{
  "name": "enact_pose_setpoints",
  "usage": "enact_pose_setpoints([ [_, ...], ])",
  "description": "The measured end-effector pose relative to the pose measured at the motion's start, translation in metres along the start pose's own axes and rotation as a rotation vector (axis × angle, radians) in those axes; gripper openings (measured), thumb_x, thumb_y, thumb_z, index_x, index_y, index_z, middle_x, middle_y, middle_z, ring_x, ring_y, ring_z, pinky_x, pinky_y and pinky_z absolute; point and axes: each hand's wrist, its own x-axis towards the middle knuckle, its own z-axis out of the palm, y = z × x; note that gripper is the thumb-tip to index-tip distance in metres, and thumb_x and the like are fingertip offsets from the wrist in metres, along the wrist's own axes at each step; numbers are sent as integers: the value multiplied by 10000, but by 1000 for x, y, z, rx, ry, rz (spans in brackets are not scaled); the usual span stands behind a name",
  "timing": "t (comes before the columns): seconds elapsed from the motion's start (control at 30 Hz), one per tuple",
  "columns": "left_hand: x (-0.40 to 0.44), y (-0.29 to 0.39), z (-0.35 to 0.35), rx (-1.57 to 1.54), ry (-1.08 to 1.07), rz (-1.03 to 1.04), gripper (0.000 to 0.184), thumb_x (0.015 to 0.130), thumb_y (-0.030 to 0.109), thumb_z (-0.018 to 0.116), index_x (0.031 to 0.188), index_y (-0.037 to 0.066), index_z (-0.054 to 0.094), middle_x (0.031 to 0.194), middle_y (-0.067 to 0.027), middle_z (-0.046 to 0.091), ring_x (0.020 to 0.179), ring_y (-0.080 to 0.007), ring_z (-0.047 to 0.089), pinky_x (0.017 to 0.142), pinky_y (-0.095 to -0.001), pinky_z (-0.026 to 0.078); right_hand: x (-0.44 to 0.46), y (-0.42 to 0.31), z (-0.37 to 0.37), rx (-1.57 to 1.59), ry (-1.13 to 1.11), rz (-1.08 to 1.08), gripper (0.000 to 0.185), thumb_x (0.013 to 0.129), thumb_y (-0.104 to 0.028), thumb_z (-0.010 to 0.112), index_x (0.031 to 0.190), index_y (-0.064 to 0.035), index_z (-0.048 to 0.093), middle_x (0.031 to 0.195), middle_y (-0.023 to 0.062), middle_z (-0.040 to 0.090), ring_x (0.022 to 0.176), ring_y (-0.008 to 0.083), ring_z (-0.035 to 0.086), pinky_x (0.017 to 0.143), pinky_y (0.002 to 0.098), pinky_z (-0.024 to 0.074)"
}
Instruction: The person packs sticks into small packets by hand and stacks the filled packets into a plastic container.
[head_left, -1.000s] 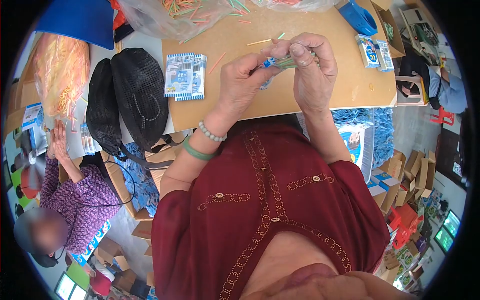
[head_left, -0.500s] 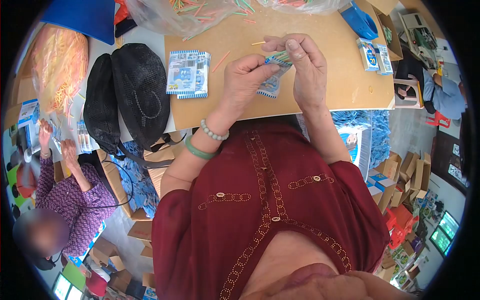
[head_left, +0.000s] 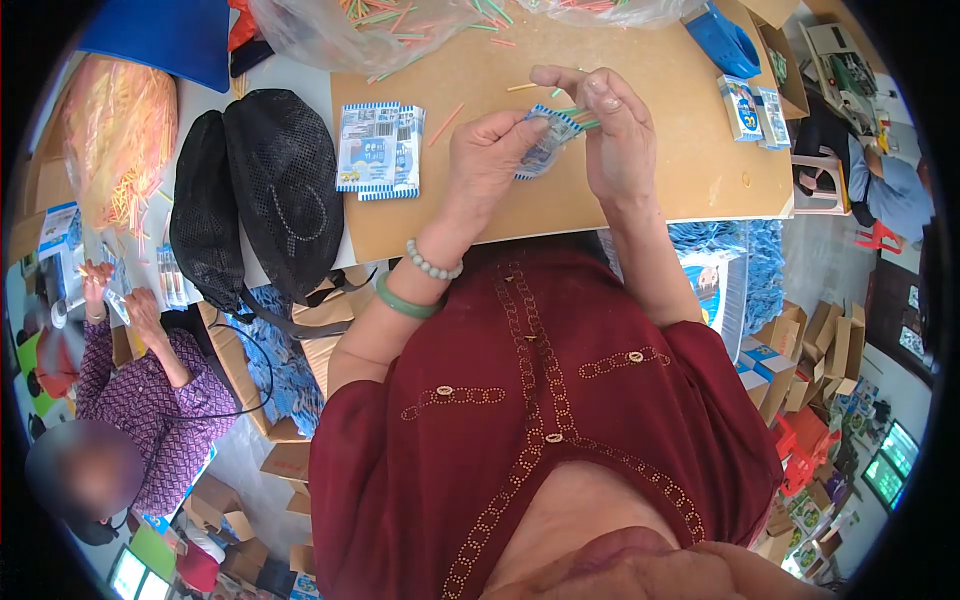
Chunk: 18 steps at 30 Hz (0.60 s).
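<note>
My left hand [head_left: 490,160] pinches a small blue-and-white printed packet [head_left: 545,145] by its side, above the brown board. Green and pinkish sticks [head_left: 582,118] poke out of the packet's right end. Against those sticks rest the thumb and fingers of my right hand [head_left: 622,140], closed around their outer ends. A pile of flat blue-and-white packets [head_left: 378,150] lies left of my hands, with a single orange stick [head_left: 446,125] beside it.
Clear plastic bags of coloured sticks [head_left: 370,35] lie at the far edge. A black mesh bag [head_left: 280,190] is at the left, near a co-worker [head_left: 150,400] handling a packet. Small boxes [head_left: 740,108] and a blue tape dispenser [head_left: 722,45] stand at the right.
The sticks went from between both hands into the packet's opening, and the packet is now tilted up in my left hand. The co-worker's hands moved down from the stick bag to a packet.
</note>
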Motion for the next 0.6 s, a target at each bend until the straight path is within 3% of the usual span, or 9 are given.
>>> enact_pose_setpoints([
  [0.2, 2, 2, 2, -49, -62, -25, 204, 873, 187, 667, 947, -2, 681, 804, 11, 637, 701, -41, 548, 610, -193, 446, 0, -2, 0, 6, -8, 101, 274, 929, -252, 480, 735, -60, 459, 996, 145, 637, 1012, 247, 583, 912, 327, 365],
  [0.43, 6, -3, -3, -215, -107, -208, 197, 856, 186, 682, 960, 20, 667, 832, -13, 657, 736, -88, 607, 647, -221, 487, 1, 2, 1, 142, 10, 214, 206, 929, -197, 510, 814, -28, 537, 1027, 133, 643, 917, 131, 563, 832, 263, 435],
  [0.6, 8, -2, -1, -432, -154, -313, 214, 841, 148, 686, 1011, 29, 637, 855, -23, 662, 768, -131, 645, 675, -268, 534, 6, 10, 6, -166, -29, 15, 186, 929, -165, 518, 973, 4, 584, 1036, 101, 645, 942, 106, 561, 801, 245, 452],
])
